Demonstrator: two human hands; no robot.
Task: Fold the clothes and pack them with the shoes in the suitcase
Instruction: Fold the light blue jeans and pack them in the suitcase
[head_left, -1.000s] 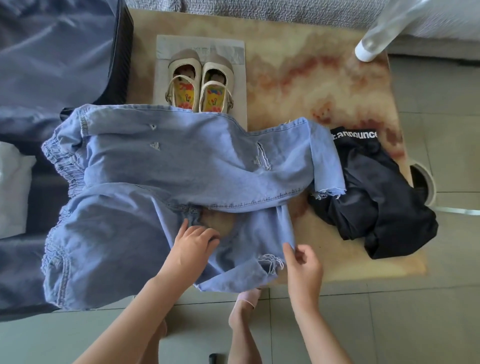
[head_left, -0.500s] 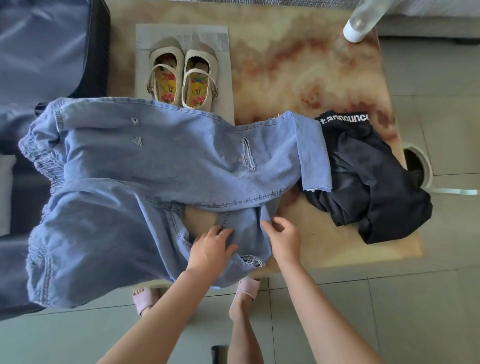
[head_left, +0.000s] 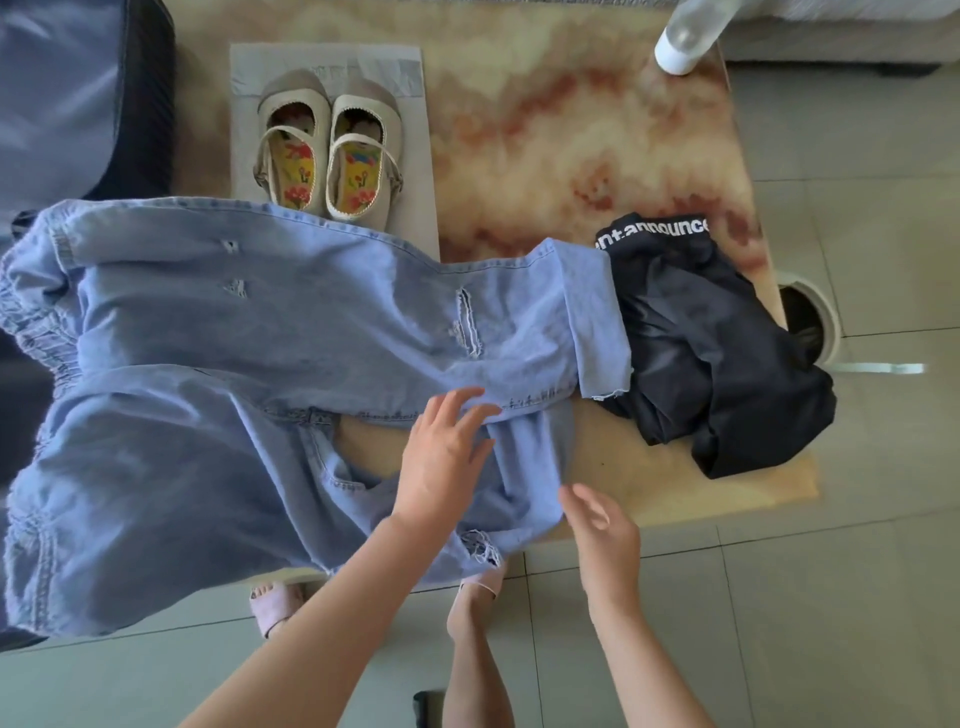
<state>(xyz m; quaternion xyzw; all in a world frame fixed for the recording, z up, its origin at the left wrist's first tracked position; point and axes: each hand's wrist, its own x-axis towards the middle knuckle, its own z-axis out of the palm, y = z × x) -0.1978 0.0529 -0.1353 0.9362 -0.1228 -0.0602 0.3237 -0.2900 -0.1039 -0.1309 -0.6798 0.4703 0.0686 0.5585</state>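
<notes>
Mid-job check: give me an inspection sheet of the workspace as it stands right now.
Surface: marbled table.
Job's things: jeans spread across it, overhanging the left and near edges; shoes paired on a grey sheet behind; black garment crumpled at right; suitcase open at left.
Clutter: bottle at the far right corner.
Hands: left hand flat on the jeans; right hand open beside the near leg.
Cables: nothing seen.
Surroundings: tiled floor, sofa beyond.
</notes>
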